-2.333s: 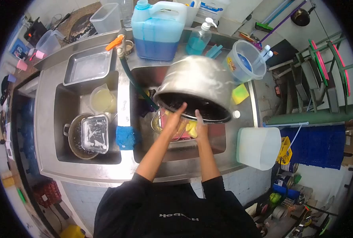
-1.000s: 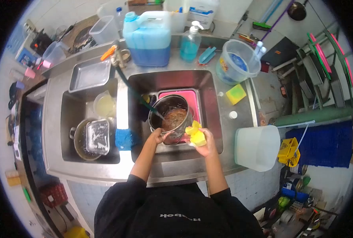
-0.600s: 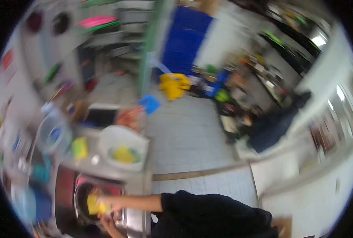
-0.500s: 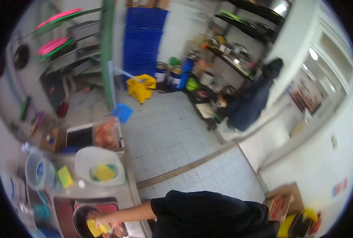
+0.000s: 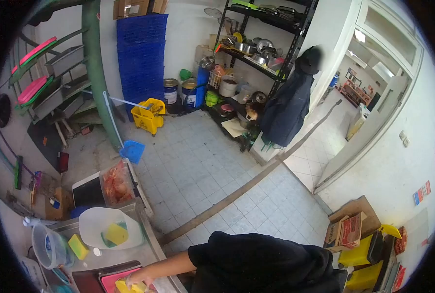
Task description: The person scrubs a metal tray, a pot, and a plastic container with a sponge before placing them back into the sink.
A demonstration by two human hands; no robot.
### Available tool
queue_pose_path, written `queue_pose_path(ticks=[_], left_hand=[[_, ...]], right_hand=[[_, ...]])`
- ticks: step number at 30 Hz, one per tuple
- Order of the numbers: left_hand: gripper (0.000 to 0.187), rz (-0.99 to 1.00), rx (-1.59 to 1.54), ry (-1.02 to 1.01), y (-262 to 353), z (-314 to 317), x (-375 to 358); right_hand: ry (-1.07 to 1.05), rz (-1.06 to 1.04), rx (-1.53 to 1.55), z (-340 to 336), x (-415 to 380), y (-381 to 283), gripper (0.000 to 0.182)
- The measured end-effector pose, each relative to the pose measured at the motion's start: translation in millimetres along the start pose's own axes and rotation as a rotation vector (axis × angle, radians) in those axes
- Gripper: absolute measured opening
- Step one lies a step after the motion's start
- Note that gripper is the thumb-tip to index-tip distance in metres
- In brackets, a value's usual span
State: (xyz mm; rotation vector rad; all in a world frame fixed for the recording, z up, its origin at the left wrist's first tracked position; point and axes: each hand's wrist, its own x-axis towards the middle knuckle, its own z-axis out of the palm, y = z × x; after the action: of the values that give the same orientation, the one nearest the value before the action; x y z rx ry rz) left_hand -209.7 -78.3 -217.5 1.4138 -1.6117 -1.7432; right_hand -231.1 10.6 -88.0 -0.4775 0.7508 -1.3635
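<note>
My right hand (image 5: 139,278) is at the bottom left, at the end of a bare forearm that comes out of a black sleeve. Its fingers are closed on a yellow sponge (image 5: 125,287), over a pink tray (image 5: 109,280) in the sink. The frame's bottom edge cuts off part of the hand and sponge. I cannot make out my left hand. Beyond the sink, a second yellow sponge (image 5: 78,247) lies beside a small white round thing (image 5: 97,252). A translucent white container (image 5: 91,225) holds greenish liquid and another yellow sponge (image 5: 116,234).
A clear bucket (image 5: 42,248) stands at the counter's left. Behind the counter are a bag of reddish food (image 5: 116,182), a blue dustpan (image 5: 132,151) and a yellow mop bucket (image 5: 149,116). A shelf rack (image 5: 256,61) holds pots; cardboard boxes (image 5: 344,229) are at the lower right.
The view has shifted and become sharper; the sink sits lower in the frame. The dark round pot seen earlier under my right hand is out of sight. The sponge is still in that hand.
</note>
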Motion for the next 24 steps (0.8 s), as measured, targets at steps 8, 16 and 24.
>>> queue_pose_path(ticks=[8, 16, 24], left_hand=[[0.023, 0.014, 0.058, 0.037, 0, -13, -7], [0.023, 0.047, 0.109, 0.061, 5, -19, -11], [0.023, 0.132, 0.16, 0.086, 8, -31, -24]], right_hand=[[-0.165, 0.111, -0.05, 11, 13, 7, 0.066], [-0.125, 0.166, 0.032, 16, 28, 23, 0.045], [0.05, 0.25, -0.057, 34, 4, 21, 0.035]])
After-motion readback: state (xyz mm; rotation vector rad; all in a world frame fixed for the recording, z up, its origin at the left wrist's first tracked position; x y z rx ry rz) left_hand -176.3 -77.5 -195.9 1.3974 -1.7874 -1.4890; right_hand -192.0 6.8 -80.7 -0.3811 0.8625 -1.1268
